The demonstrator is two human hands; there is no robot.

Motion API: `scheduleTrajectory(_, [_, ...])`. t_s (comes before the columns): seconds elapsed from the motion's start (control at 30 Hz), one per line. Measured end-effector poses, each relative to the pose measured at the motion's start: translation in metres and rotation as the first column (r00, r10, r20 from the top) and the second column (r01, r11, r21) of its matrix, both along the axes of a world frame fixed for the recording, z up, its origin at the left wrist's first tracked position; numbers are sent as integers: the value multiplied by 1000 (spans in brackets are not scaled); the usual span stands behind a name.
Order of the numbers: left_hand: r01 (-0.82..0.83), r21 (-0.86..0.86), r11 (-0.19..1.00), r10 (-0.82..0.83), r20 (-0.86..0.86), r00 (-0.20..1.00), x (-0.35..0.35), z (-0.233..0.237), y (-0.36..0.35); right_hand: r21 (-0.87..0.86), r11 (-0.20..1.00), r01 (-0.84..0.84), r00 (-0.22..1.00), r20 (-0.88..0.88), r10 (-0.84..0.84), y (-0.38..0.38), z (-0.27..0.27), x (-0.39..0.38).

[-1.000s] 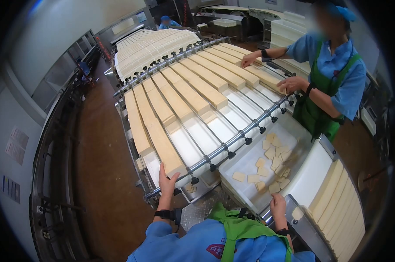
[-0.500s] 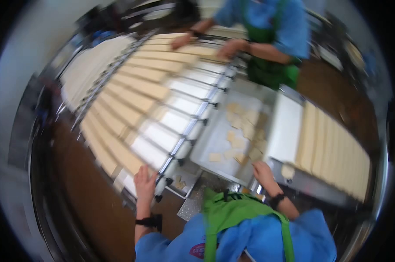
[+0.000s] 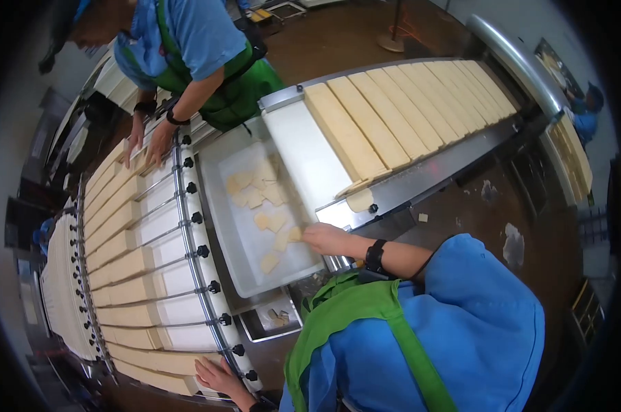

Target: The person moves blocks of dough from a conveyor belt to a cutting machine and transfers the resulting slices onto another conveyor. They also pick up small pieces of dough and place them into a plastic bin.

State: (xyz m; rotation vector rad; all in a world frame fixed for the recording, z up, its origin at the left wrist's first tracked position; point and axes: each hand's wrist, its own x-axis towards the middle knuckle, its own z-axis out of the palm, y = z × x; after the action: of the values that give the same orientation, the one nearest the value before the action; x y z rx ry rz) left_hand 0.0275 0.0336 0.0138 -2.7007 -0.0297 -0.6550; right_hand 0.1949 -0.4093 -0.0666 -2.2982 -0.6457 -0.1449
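Pale yellow stacked dough strips (image 3: 128, 288) lie side by side in the lanes of a railed conveyor (image 3: 187, 302). My left hand (image 3: 217, 378) rests at the near end of the closest strips, fingers stretched out, beside the metal rail. Over the near right rim of a white plastic tub (image 3: 245, 281) reaches my right hand (image 3: 327, 240), its fingers pressed together. A small flat dough piece (image 3: 294, 234) shows at those fingertips. Several more loose dough scraps (image 3: 266, 182) are scattered on the tub's floor.
Across the conveyor a co-worker in a green apron (image 3: 245, 93) has both hands (image 3: 156, 141) on the far strips. A second conveyor (image 3: 300, 137) carries a row of dough strips to the right. A small metal tray (image 3: 255, 335) with scraps sits below the tub.
My view has swung right, so the tub and conveyors appear further left. My right hand has reached in over the tub to a dough piece. My left hand stays at the near strips.
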Motion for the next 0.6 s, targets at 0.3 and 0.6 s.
scheduleTrajectory(0.3, [-113, -388, 915, 62, -141, 988, -1, -10, 17, -35, 999, -19, 1000, 17, 20, -1, -2, 2])
scheduleTrajectory(0.6, [-124, -508, 852, -53, -320, 946, -2, 4, 1, 134, 988, 78, 946, 302, -116, -19, 15, -13])
